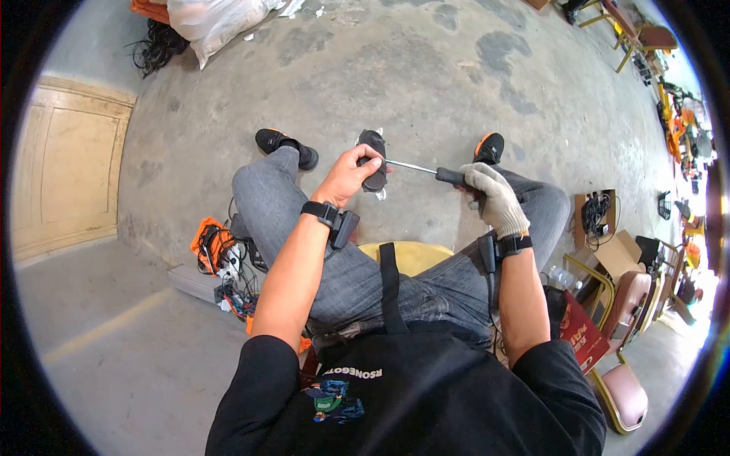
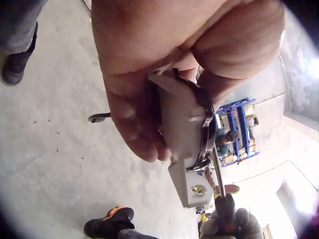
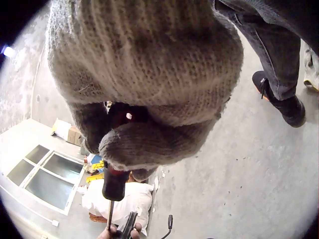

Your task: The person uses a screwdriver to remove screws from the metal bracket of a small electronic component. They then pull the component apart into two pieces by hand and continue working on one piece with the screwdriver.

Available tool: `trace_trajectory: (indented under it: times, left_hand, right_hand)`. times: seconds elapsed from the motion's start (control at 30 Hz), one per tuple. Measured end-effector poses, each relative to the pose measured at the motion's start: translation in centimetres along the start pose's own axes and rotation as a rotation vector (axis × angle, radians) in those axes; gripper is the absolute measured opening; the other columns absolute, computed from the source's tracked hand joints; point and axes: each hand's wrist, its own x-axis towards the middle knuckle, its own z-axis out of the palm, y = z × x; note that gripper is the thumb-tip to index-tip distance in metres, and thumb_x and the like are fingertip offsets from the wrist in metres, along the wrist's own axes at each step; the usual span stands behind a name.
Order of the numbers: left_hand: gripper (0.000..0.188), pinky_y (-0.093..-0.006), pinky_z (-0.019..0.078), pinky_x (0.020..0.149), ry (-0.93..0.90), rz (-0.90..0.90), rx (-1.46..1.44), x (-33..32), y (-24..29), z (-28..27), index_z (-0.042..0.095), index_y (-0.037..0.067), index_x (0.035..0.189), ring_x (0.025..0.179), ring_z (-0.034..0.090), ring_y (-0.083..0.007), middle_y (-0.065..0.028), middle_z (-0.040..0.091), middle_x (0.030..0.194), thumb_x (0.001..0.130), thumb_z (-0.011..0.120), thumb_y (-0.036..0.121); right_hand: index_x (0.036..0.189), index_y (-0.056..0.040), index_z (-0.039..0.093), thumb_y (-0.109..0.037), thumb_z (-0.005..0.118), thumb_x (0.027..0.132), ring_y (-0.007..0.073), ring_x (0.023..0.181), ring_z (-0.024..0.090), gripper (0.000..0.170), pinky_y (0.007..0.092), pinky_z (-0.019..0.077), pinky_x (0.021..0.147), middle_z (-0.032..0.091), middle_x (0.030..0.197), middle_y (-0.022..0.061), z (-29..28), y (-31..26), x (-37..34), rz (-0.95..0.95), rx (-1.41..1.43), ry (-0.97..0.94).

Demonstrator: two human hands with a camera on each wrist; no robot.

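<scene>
The bare left hand (image 1: 344, 176) grips a dark oblong part (image 1: 373, 161) between thumb and fingers, above the floor. In the left wrist view the part shows a pale housing (image 2: 183, 119) with a white holed tab (image 2: 192, 188) at its end. The gloved right hand (image 1: 494, 199) is wrapped round the black handle of a screwdriver (image 1: 449, 176). Its metal shaft (image 1: 411, 166) reaches across to the part's edge near the left thumb; the exact contact of the tip is hidden. In the right wrist view the handle (image 3: 114, 183) sticks out below the knitted glove (image 3: 149, 84).
Cables and an orange bag (image 1: 209, 245) lie beside the left leg. At the right stand an open carton (image 1: 595, 216), folded chairs (image 1: 630, 304) and a red box (image 1: 584, 334). A white sack (image 1: 217, 26) lies at the far left, near a wooden door (image 1: 76, 159).
</scene>
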Motion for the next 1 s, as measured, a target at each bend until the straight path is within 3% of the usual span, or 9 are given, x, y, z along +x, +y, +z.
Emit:
trace_trajectory:
  times: [0.47, 0.73, 1.0]
  left_hand:
    - [0.009, -0.0289, 0.0522, 0.086, 0.036, -0.048, 0.143, 0.01, 0.04, 0.02, 0.061, 0.005, 0.101, 0.095, 0.067, -0.0148, -0.0095, 0.072, 0.101, 0.1, 0.061, 0.014]
    - [0.01, -0.0291, 0.0523, 0.084, 0.041, -0.058, 0.218, 0.05, 0.03, -0.1, 0.062, 0.004, 0.099, 0.093, 0.067, -0.0141, -0.0081, 0.072, 0.098, 0.099, 0.062, 0.014]
    - [0.009, -0.0292, 0.0519, 0.084, 0.043, -0.097, 0.26, -0.01, -0.02, 0.05, 0.063, 0.004, 0.099, 0.093, 0.066, -0.0139, -0.0079, 0.072, 0.098, 0.099, 0.063, 0.014]
  right_hand:
    - [0.116, -0.0028, 0.063, -0.014, 0.063, 0.091, 0.0082, 0.069, 0.052, 0.027, 0.0223, 0.0425, 0.059, 0.06, 0.083, 0.0015, -0.3, 0.3, 0.21, -0.025, -0.122, 0.001]
    - [0.12, -0.0007, 0.06, -0.014, 0.065, 0.09, 0.0104, 0.074, 0.058, 0.033, 0.0264, 0.0498, 0.066, 0.062, 0.092, 0.0032, -0.64, 0.79, 0.45, -0.101, -0.018, -0.023]
    - [0.124, 0.0026, 0.055, -0.013, 0.064, 0.091, 0.0125, 0.073, 0.06, 0.038, 0.0269, 0.0512, 0.065, 0.062, 0.09, 0.0063, 0.27, 0.25, 0.04, -0.106, -0.045, 0.039]
